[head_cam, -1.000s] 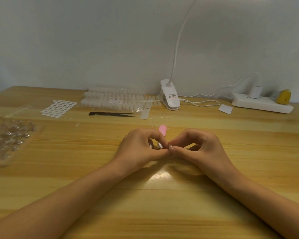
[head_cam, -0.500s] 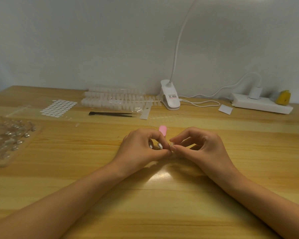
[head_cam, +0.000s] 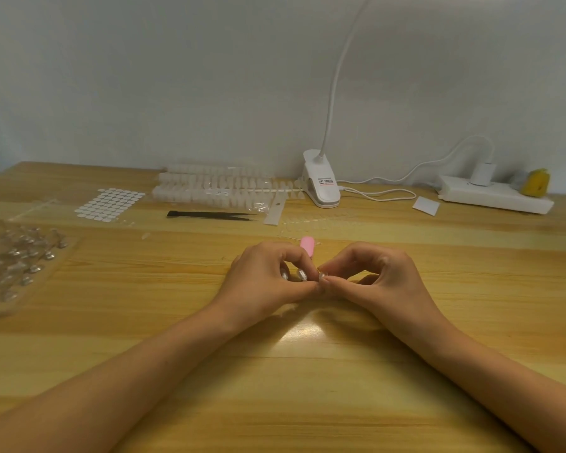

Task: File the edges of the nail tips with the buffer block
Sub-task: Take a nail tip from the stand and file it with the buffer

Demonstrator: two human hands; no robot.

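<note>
Two grips | left hand (head_cam: 264,280): buffer block (head_cam: 307,245) | right hand (head_cam: 383,283): nail tip (head_cam: 322,278) | tray (head_cam: 66,253): studs (head_cam: 33,268)

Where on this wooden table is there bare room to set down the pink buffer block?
Free: the wooden table stretch right of the right hand, in front of the white power strip; also the near edge around the forearms. Crowded: the far left, with the black tweezers, white nail-tip strips, dotted sticker sheet and clear bag of stands.

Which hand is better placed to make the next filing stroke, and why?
The left hand: its grip appears to hold the pink buffer block, right against the right hand, which pinches what looks like a nail tip.
</note>
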